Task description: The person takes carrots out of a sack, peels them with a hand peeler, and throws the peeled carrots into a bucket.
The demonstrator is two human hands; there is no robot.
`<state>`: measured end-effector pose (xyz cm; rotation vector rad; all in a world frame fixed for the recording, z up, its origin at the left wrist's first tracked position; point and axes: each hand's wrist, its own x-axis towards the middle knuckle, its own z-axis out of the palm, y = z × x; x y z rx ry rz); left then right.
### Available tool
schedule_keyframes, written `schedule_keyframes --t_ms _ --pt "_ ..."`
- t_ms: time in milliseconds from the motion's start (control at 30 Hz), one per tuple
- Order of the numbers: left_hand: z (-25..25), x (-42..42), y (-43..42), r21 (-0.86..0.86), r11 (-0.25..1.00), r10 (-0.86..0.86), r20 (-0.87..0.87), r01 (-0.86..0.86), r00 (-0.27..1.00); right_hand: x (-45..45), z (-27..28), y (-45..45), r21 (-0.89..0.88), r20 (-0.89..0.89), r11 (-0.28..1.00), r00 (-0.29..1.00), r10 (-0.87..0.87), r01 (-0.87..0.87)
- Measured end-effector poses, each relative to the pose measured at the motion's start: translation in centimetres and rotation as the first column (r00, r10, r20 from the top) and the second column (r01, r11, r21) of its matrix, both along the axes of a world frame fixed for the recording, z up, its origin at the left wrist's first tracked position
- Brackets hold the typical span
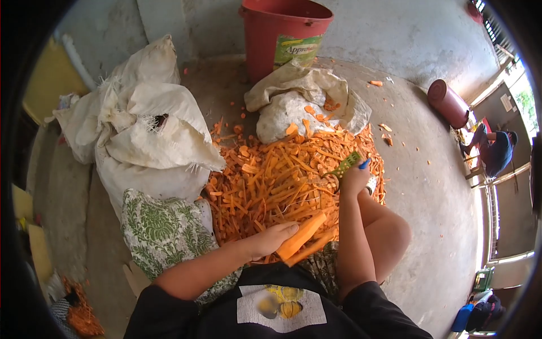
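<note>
Grey concrete floor [429,226], big heap of orange strips [271,189] cut; L hand [272,240] grips thick orange chunk [301,236], prob. still to do; R hand [354,179] grips green, blue-ended tool [346,163].

Left hand [270,240]: fingers mostly hidden behind orange piece [302,236]. Red bucket [259,48]: rim cut off at top.

Soft daylight, glaring white in the opening [528,93] at right; fisheye curves edges into black corners
</note>
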<state>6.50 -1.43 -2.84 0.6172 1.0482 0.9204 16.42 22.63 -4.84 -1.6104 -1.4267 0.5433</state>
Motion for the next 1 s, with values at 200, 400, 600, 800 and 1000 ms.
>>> schedule_keyframes --t_ms 200,400,600,800,1000 --pt "-1.0 -3.7 1.9 0.089 0.993 0.091 -0.215 -0.074 0.972 0.3 0.0 -1.3 -0.235 -0.014 0.885 0.912 0.409 -0.401" --pt "0.9 -5.6 2.4 0.220 0.963 0.251 -0.518 -0.157 0.818 -1.2 5.2 -8.0 -0.403 0.201 0.471 0.426 0.882 -0.785" --pt "1.9 -5.5 2.4 0.337 0.937 0.329 -0.751 -0.096 0.573 -1.5 4.0 -9.5 -0.425 0.272 0.405 0.312 0.910 -0.810" --pt "2.9 -4.7 1.8 0.531 0.846 0.482 -0.727 -0.045 0.489 -1.3 -0.7 -7.9 -0.500 0.209 0.588 0.571 0.794 -0.636" --pt "5.0 -3.7 1.6 0.762 0.612 0.660 -0.640 0.212 0.393 -1.5 -3.4 -8.2 -0.714 0.001 0.378 0.540 0.842 -0.589"
